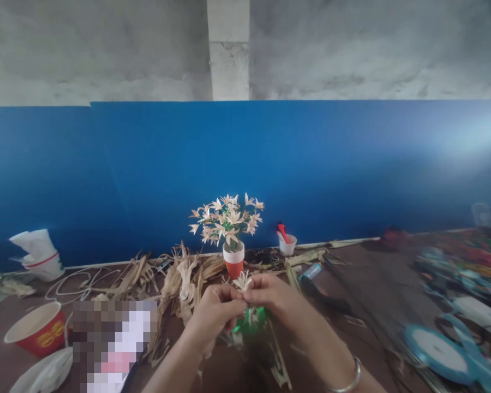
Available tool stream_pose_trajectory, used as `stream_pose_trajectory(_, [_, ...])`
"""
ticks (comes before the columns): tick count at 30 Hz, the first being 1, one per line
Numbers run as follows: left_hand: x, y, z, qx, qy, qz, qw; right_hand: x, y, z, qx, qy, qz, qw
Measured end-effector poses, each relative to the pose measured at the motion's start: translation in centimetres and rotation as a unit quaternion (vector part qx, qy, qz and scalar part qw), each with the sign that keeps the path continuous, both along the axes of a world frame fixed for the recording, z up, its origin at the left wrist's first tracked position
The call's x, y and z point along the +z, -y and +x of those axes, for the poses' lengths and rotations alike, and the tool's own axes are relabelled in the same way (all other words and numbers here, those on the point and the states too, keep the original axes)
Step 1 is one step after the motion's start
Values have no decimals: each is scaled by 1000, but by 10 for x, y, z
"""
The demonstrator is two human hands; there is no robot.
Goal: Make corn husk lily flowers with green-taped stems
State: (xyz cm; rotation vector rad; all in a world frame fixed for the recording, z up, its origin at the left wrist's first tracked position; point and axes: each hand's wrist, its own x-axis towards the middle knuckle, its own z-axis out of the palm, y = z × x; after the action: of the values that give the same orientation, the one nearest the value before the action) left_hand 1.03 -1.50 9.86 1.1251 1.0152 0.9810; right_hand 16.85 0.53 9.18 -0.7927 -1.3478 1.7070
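Note:
A small pale flower (242,281), apparently made from dried husk, stands between my fingertips above the table. My left hand (216,316) is closed, thumb and forefinger pinching low at its base. From the other side, my right hand (274,297) pinches the same flower near its petals. The stem, if there is one, is hidden by my fingers. Just below my hands lies something shiny green (251,322), partly covered and blurred. Directly behind them is a bunch of similar pale flowers (231,221) in a red and white paper cup (234,265).
Dried husks (184,278) spread over the brown table left of centre. A red paper bowl (39,330) and white cable (79,284) are at left. Behind stands a small white cup (287,245) with a red-handled tool. Blue ribbon spool (437,352) lies right; a blue panel (311,164) rises behind.

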Motion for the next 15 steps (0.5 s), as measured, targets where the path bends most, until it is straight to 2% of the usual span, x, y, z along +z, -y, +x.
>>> stream_pose_trajectory(4, [-2,-3,2,70,62,9,996,4,3,-4,-44,23,-19,999])
stream_pose_trajectory(7, [-6,-4,3,104,51,21,993,8,5,-8,-112,59,-14,992])
stream_pose_trajectory(9, [-9,-4,5,125,34,26,991,11,7,-11,-152,79,16,985])
stream_pose_trajectory(12, [-16,-4,9,143,41,33,988,14,11,-15,-220,140,125,957])
stream_pose_trajectory(13, [-18,-3,11,141,52,31,988,14,13,-16,-244,169,182,937])
stream_pose_trajectory(15, [-22,-2,14,137,69,23,988,14,16,-17,-282,232,305,880])
